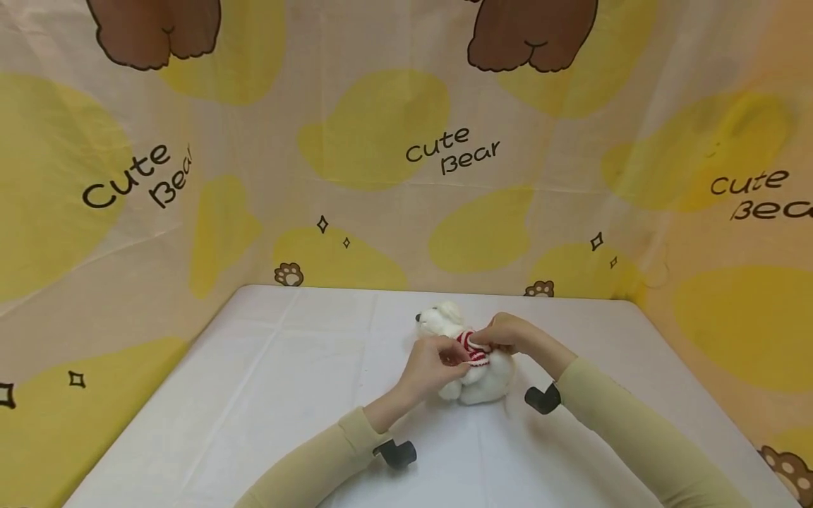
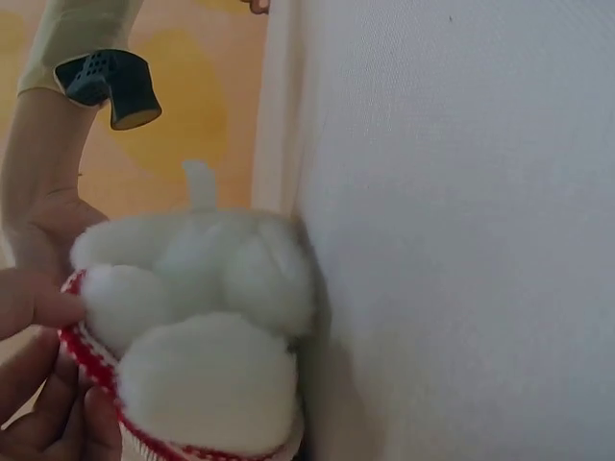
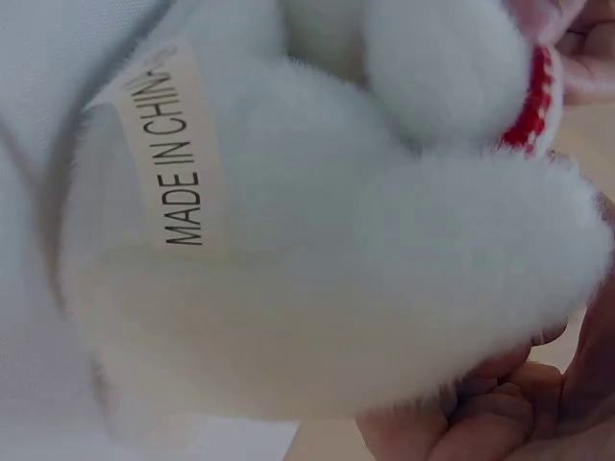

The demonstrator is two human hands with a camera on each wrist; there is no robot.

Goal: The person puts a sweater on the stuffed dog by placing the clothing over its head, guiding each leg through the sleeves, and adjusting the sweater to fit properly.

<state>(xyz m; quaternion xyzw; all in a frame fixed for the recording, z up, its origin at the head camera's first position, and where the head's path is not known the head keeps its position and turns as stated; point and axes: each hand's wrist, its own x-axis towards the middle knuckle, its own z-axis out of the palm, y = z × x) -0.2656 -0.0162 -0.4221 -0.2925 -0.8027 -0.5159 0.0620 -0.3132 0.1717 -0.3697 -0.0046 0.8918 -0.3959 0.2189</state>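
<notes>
On a white table [image 1: 305, 374], a white plush animal [image 1: 492, 384] sits with its nose pointing left. A person's left hand [image 1: 428, 363] pinches the edge of its red-and-white sweater [image 1: 476, 351]; their right hand [image 1: 511, 332] grips the garment behind.

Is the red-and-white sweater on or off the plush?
On: the sweater wraps the plush toy at the torso, below its head.

The white table [image 1: 317, 367] is spreading wide here, and a white stuffed toy [image 1: 492, 383] is resting right on it!
</notes>
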